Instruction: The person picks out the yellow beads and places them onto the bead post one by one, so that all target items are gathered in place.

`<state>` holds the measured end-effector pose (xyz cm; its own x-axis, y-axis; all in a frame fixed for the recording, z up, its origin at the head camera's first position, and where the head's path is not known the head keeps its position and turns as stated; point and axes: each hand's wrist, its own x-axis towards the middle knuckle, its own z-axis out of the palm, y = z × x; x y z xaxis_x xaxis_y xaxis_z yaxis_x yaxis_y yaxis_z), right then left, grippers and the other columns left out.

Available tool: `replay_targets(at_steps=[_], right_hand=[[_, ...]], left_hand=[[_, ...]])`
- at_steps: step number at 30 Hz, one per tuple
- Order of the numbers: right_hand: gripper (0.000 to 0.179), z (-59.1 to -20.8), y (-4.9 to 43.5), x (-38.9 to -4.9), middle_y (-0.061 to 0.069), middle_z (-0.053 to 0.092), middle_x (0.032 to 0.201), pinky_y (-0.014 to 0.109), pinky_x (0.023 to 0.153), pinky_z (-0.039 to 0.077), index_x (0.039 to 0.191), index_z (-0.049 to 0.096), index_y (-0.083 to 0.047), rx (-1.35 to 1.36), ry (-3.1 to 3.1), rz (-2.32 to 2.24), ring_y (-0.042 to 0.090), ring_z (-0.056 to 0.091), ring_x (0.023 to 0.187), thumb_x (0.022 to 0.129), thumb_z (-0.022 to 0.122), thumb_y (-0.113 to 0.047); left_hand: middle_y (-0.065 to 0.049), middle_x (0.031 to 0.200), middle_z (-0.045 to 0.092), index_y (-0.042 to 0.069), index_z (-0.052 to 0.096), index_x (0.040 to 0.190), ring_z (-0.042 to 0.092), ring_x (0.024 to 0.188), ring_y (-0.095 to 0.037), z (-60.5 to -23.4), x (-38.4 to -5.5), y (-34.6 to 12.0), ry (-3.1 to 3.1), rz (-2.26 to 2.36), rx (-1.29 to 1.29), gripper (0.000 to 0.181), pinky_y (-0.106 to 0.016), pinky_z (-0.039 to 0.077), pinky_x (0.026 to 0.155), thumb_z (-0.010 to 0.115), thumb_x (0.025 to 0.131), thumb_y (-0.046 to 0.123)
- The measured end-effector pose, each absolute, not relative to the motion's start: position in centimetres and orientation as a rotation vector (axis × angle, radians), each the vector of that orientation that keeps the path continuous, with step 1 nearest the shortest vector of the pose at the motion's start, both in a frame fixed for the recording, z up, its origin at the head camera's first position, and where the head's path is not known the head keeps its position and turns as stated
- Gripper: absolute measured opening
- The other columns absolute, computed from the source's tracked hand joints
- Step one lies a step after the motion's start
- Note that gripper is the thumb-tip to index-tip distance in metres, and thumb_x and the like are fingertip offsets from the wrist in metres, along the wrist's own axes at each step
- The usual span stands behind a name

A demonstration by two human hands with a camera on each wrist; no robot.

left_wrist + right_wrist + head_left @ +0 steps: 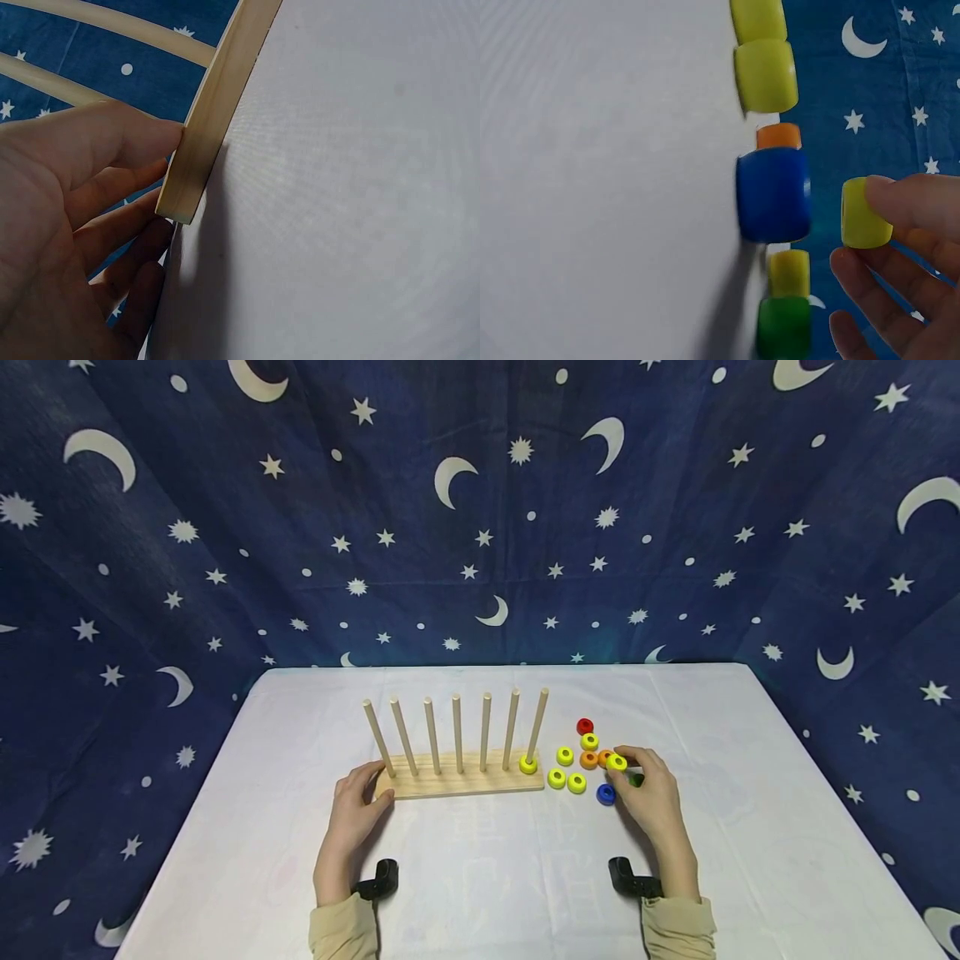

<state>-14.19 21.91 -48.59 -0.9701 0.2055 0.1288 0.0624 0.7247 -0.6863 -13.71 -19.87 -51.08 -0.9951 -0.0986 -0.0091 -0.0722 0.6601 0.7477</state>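
A wooden peg board (465,786) with a row of upright pegs stands on the table. One yellow ring (528,769) sits at the foot of its rightmost peg. At the board's left end, my left hand (352,814) grips it, thumb at the front edge and fingers round the end. My right hand (655,800) pinches another yellow ring (859,217) between thumb and fingers, held up off the table. Beside and below that hand lie a blue ring (606,800) and a green ring (637,779), the green one partly hidden by the fingers.
More loose rings lie right of the board: several yellow ones such as the nearest yellow ring (577,790), orange ones (588,766) and a red ring (585,722) at the back. A white cloth (480,877) covers the table. Behind hangs a blue star-patterned curtain (420,602).
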Motion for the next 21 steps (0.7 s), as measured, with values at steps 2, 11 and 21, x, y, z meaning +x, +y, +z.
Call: replay_targets(at_steps=[2,11,21], right_hand=[[0.037,-48.3,21.8,-14.1,0.015,0.061,0.117,0.050,0.090,0.044,0.124,0.059,-0.006,-0.208,-2.721,1.080,0.033,0.056,0.109,0.088,0.065,-0.014],[0.035,-46.8,21.8,-13.4,0.012,0.061,0.111,0.050,0.089,0.044,0.121,0.061,-0.006,-0.115,-2.602,1.102,0.032,0.058,0.106,0.086,0.066,-0.007],[0.034,-44.7,20.1,-13.7,0.008,0.062,0.111,0.048,0.089,0.046,0.119,0.063,-0.009,0.023,-2.532,1.114,0.026,0.056,0.102,0.085,0.069,-0.008]], left_hand=[[-0.018,0.143,0.047,0.004,0.052,0.135,0.035,0.132,-0.038,-51.1,-13.7,-19.9,-2.830,-1.278,0.143,0.052,-0.056,0.029,0.110,0.064,0.086,0.013],[-0.018,0.144,0.046,0.003,0.051,0.136,0.034,0.133,-0.038,-51.1,-13.7,-19.7,-2.834,-1.291,0.145,0.052,-0.056,0.028,0.111,0.064,0.086,0.013],[-0.018,0.145,0.045,0.005,0.050,0.137,0.033,0.133,-0.037,-51.1,-13.7,-19.8,-2.853,-1.280,0.165,0.052,-0.058,0.028,0.111,0.063,0.087,0.015]])
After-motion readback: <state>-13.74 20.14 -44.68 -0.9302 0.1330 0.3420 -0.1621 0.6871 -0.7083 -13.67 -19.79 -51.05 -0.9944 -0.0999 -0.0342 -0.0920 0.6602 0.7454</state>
